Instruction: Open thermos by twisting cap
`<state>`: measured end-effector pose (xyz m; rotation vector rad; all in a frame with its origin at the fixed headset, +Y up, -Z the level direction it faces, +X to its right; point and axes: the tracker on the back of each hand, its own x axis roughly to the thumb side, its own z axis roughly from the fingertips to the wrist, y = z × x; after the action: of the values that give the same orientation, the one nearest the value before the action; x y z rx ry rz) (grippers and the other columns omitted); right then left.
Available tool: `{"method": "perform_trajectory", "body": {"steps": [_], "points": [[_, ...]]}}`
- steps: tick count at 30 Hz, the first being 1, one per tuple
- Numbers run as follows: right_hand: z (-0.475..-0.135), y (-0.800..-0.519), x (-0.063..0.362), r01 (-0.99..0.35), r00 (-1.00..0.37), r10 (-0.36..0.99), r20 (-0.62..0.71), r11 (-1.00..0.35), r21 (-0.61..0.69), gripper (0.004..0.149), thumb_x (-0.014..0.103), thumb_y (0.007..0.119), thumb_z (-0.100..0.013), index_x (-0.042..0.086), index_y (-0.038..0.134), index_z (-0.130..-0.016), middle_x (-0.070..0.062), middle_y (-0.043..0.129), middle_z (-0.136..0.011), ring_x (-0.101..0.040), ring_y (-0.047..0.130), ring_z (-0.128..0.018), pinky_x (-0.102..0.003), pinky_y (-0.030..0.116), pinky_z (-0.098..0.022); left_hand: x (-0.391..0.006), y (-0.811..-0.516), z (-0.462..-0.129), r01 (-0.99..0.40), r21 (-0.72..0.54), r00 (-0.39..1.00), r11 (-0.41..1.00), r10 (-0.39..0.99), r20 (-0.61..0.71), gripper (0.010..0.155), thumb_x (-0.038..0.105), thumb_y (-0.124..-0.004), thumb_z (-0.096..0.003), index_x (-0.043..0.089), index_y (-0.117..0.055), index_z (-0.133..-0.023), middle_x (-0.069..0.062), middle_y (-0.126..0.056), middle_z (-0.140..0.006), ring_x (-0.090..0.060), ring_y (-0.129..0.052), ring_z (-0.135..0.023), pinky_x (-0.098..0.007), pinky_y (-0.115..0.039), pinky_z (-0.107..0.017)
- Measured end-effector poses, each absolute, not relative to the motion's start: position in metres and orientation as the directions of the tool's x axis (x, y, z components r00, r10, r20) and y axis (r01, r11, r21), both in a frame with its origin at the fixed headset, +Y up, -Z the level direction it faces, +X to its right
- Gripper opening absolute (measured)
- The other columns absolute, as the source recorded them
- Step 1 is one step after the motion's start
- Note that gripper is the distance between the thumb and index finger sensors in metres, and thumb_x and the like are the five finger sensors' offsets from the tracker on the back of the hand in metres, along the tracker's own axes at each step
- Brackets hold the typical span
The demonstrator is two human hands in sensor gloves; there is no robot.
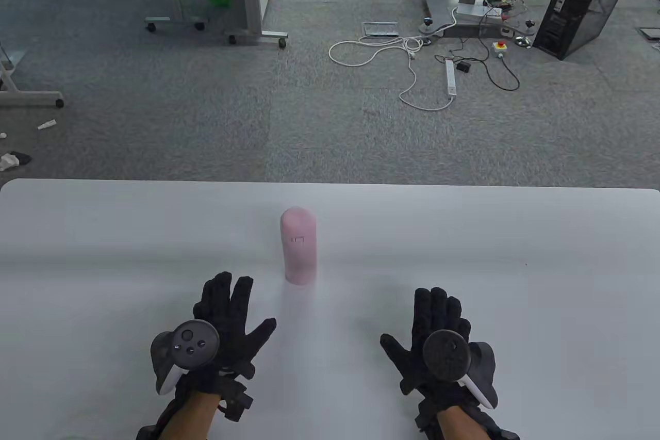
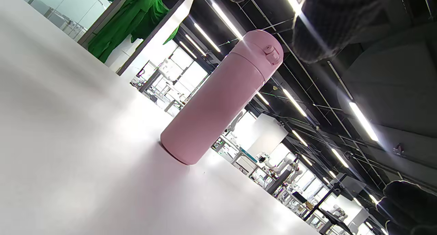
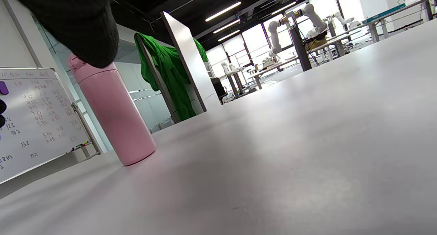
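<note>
The pink thermos (image 1: 299,246) stands upright mid-surface (image 1: 515,233), cap (image 1: 297,221) on. Left grip (image 1: 227,329) and right grip (image 1: 438,339) lie flat near the front edge, fingers spread, holding nothing.

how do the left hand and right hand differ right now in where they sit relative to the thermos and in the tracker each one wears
The left hand lies nearer the pink thermos, just left of its base; the right hand sits farther off to the right. The left hand's tracker shows a face with buttons toward the camera; the right hand's shows a plain dark disc. Both wear black gloves, lie with fingers spread over the table, and touch nothing of the thermos, whose cap is on.
</note>
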<state>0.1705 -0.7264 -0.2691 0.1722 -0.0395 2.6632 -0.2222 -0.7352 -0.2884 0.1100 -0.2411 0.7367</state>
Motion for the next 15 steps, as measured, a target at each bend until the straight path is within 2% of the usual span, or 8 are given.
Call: {"method": "perform_trajectory", "body": {"steps": [15], "points": [[-0.267, -0.7211, 0.1753, -0.492, -0.865, 0.485, 0.129, -0.87, -0.029, 0.103, 0.062, 0.078, -0.058, 0.013, 0.009, -0.115, -0.027, 0.006, -0.117, -0.058, 0.006, -0.101, -0.075, 0.017, -0.069, -0.2221, -0.7392, -0.2862, -0.687, -0.004, 0.705, 0.727, 0.668, 0.239, 0.09, 0.06, -0.082, -0.0548, 0.027, -0.031, -0.121, -0.018, -0.011, -0.122, -0.048, -0.012, -0.113, -0.077, -0.02, -0.07]]}}
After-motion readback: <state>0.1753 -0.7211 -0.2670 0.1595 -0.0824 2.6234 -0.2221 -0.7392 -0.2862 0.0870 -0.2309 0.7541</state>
